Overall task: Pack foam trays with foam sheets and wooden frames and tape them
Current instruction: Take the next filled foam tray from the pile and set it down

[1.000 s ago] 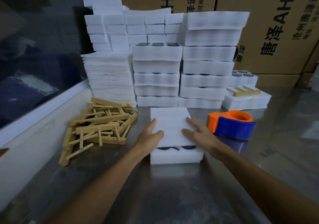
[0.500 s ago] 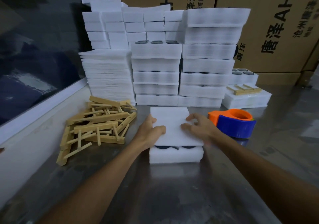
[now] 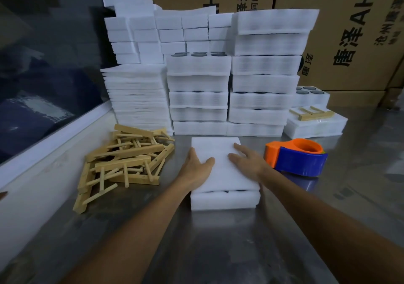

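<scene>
A white foam tray (image 3: 225, 200) lies on the steel table in front of me, with dark round items showing under its cover at the near edge. A white foam sheet (image 3: 218, 150) covers its top. My left hand (image 3: 196, 167) rests flat on the sheet's left side, thumb on top. My right hand (image 3: 247, 161) lies flat on the sheet's right side, fingers spread. A pile of wooden frames (image 3: 124, 161) sits to the left. An orange and blue tape dispenser (image 3: 299, 159) stands just right of my right hand.
Stacks of foam trays (image 3: 199, 95), foam sheets (image 3: 137, 97) and foam blocks (image 3: 166, 34) fill the back of the steel table (image 3: 218, 251). A taped tray bearing a wooden frame (image 3: 314, 121) lies at the back right. Cardboard boxes (image 3: 341, 32) stand behind. A white ledge (image 3: 43, 152) runs along the left.
Both hands have flattened on the foam sheet after curling slightly at its edges half a second ago; the sheet now lies squarely over the tray.
</scene>
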Demonstrator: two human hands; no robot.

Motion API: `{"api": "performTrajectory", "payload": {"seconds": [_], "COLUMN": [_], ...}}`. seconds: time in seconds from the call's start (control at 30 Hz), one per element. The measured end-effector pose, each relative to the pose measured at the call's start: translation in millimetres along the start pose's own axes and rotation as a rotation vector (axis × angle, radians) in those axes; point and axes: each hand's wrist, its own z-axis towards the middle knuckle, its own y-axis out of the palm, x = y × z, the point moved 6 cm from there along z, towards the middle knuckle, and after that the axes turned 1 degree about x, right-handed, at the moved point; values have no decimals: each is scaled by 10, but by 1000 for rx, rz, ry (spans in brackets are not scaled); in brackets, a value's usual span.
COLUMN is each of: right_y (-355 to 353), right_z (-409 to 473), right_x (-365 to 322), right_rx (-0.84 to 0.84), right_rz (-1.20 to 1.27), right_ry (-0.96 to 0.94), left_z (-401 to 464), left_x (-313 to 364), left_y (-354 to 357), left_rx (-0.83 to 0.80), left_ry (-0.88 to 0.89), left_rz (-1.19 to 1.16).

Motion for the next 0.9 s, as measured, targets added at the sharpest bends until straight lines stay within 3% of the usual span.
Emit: {"api": "performTrajectory", "payload": {"seconds": [0.17,0.4,0.5,0.57,0.7,0.9], "right_y": [33,83,83,79,73,89], "right_z": [-33,10,28,27,53,63], "right_x": [36,0,-8,2,25,54], "right_rx": [51,112,117,121,126,126], "right_rz": [163,316,310,313,308,323], "right_ry": [47,67,63,59,56,58], "left_z": [-12,78,89,73,44,143], "left_x": [-80,-15,69,166,219,-101], "left_y": [4,-97,-199,-404,-1026,-1590], "left_rx": [-63,-64,19,175,451,230], "left_ry": [-18,5,61,188,294,49], "left_rz": [-231,-181,-11,81,520,891]}}
